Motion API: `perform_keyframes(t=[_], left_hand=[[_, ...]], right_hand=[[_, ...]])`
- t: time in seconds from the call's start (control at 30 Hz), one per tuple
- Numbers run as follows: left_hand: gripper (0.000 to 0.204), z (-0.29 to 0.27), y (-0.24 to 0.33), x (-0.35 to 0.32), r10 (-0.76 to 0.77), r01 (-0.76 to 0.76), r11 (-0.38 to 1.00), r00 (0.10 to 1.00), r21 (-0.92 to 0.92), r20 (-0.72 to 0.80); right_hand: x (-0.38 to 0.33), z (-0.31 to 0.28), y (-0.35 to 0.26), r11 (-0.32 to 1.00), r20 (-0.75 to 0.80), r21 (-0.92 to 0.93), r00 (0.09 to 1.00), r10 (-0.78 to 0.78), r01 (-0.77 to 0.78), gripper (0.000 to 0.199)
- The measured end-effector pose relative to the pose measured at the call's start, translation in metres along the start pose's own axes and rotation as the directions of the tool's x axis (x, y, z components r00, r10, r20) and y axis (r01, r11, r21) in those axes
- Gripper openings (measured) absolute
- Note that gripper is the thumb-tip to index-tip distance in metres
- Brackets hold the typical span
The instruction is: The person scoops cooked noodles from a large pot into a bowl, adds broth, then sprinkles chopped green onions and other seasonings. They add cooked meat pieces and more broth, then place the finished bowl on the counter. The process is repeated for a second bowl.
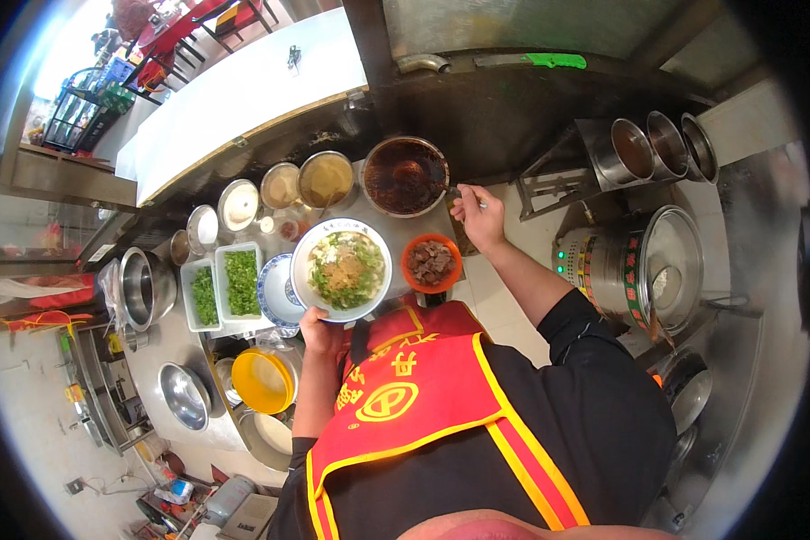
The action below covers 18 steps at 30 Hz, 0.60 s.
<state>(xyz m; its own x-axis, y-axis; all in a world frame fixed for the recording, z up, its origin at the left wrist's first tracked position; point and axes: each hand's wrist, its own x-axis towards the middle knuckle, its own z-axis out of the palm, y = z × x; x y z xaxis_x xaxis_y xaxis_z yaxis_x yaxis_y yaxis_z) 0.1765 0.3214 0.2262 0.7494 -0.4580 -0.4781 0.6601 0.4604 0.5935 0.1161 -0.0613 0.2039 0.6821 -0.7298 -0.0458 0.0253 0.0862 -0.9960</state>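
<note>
The white bowl [385,272] was clamped at its near rim by the left hand [322,333]; it appeared already filled with chopped greens [342,286] and a tan topping [342,269], though no meat or dark sauce could be seen added. Diced meat [430,262] was held in an orange bowl [436,289] just beside it. Farther out, well apart from the left, a utensil handle [454,191] was gripped by the right hand [481,219] at the steel basin [405,214]; its working end could not be made out, and the white bowl's lower contents were hidden.
</note>
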Motion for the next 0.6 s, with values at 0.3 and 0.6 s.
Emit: perform_keyframes(t=[0.3, 0.6], left_hand=[[0.081, -0.01, 0.0, 0.019, -0.042, 0.046, 0.996, 0.998, 0.079, -0.054], [0.069, -0.006, -0.003, 0.041, -0.076, 0.077, 0.996, 0.997, 0.048, -0.018]], right_hand=[[0.004, 0.001, -0.031, 0.999, -0.049, 0.021, 0.998, 0.044, -0.043, 0.031], [0.01, 0.004, -0.045, 0.993, -0.12, 0.05, 0.987, 0.111, -0.105, 0.029]])
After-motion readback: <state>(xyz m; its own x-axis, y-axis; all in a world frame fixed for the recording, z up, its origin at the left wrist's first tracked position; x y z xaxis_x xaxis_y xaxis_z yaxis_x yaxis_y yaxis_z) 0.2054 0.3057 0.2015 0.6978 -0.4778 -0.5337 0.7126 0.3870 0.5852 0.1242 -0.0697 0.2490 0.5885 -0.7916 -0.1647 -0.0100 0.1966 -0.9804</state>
